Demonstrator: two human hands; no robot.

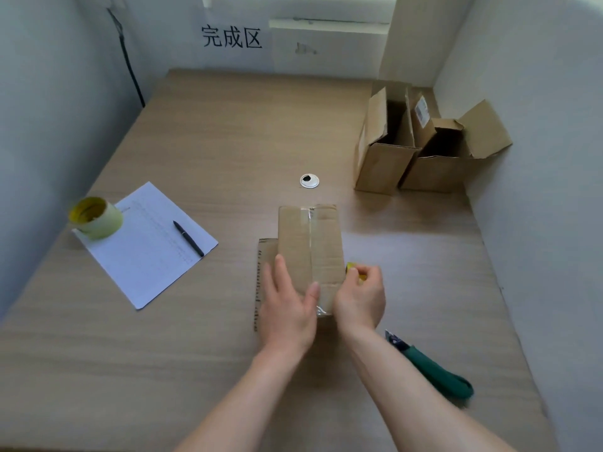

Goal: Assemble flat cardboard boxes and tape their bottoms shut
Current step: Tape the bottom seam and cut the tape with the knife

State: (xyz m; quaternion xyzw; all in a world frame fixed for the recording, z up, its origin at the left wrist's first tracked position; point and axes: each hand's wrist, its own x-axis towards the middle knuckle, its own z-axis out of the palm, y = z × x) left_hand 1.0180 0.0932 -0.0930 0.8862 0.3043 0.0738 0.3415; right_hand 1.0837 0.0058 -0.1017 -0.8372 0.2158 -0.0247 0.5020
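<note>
Head view
Room: A wood-grain table (228,132) sits boxed in by pale walls; a sign (232,37) with three printed characters hangs on the far wall.
Box: A cardboard box (310,249) stands bottom-up at the table's near centre, clear tape (309,236) running along its closed seam; one flap (266,252) lies flat on the table to its left.
Left hand: The left hand (287,308) lies with straight fingers flat on the box's near end, thumb on the tape.
Right hand: The right hand (359,298) curls its fingers round a small yellow object (351,266) at the box's right edge.
Surroundings: Two open boxes (424,145) stand at the far right; a tape roll (96,217) and a pen (188,238) rest on a sheet of paper (146,256) at left; a green-handled cutter (434,370) lies beside the right forearm; a cable grommet (309,181) sits beyond the box.
</note>
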